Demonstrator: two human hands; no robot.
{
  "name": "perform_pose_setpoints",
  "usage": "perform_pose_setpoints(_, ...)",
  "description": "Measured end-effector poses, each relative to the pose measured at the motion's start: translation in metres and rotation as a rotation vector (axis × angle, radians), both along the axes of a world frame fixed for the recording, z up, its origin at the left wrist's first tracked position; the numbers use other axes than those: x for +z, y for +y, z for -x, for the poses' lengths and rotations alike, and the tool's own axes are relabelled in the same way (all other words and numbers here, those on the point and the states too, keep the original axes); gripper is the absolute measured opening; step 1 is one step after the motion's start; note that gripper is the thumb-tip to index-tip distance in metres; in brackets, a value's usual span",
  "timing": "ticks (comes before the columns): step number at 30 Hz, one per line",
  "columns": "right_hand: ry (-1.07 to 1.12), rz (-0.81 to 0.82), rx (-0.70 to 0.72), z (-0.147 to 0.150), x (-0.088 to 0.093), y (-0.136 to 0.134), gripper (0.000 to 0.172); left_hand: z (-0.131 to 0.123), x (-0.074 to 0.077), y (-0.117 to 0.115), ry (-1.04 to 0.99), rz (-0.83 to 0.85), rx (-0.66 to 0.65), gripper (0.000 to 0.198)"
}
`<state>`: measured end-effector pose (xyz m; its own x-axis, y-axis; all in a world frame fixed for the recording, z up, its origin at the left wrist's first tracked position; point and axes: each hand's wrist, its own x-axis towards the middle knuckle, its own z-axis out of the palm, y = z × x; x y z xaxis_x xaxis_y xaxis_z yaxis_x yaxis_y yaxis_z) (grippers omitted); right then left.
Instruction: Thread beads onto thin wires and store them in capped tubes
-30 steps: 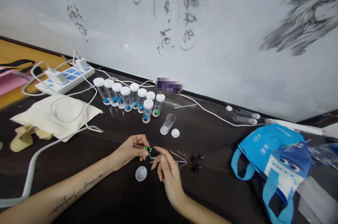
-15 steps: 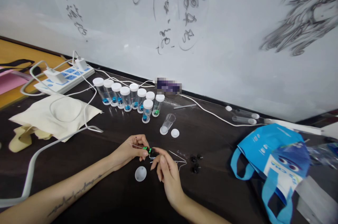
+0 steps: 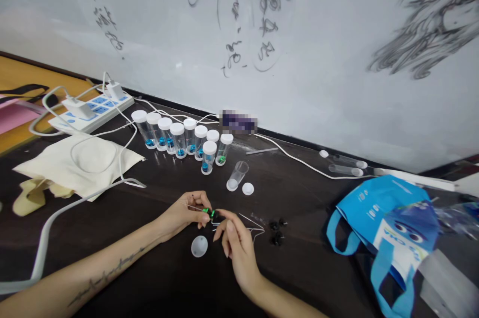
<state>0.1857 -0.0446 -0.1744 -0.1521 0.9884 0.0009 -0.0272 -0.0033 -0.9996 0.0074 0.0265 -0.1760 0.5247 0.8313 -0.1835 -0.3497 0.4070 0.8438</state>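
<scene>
My left hand (image 3: 194,209) is closed in a pinch on a small green-and-black part (image 3: 209,213), from which a thin pale wire runs back over the fingers. On the other side, my right hand (image 3: 237,245) has its bent fingers at the black end of the same part. The exact contact of those fingertips is partly hidden. Thin bent metal wires (image 3: 256,229) show behind and to the right of my right hand. Below my left hand sits a small round whitish cap (image 3: 199,246). Several small black pieces (image 3: 277,232) lie further right.
Several clear tubes with white lids (image 3: 178,141) stand behind my hands, holding blue or green pieces. An open tube (image 3: 238,175) lies beside a white lid (image 3: 248,188). A blue bag (image 3: 389,223) is right; a cream cloth pouch (image 3: 78,163) and power strip (image 3: 93,111) are left.
</scene>
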Motion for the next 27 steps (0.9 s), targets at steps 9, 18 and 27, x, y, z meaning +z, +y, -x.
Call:
perform_pose_setpoints(9, 0.002, 0.002, -0.006, 0.0003, -0.0001, -0.0001, 0.032, 0.0004, 0.0008, 0.0004, 0.005, 0.0, 0.0, 0.025)
perform_pose_setpoints(18, 0.016, 0.001, -0.021, 0.0001, -0.0001, 0.0013, 0.034, 0.0005, -0.0012, 0.0004, 0.012, 0.002, 0.005, 0.025)
perform_pose_setpoints(27, 0.012, 0.001, -0.027, 0.0002, 0.001, 0.0002, 0.035, -0.0001, 0.0005, 0.0001, 0.008, 0.011, 0.014, 0.026)
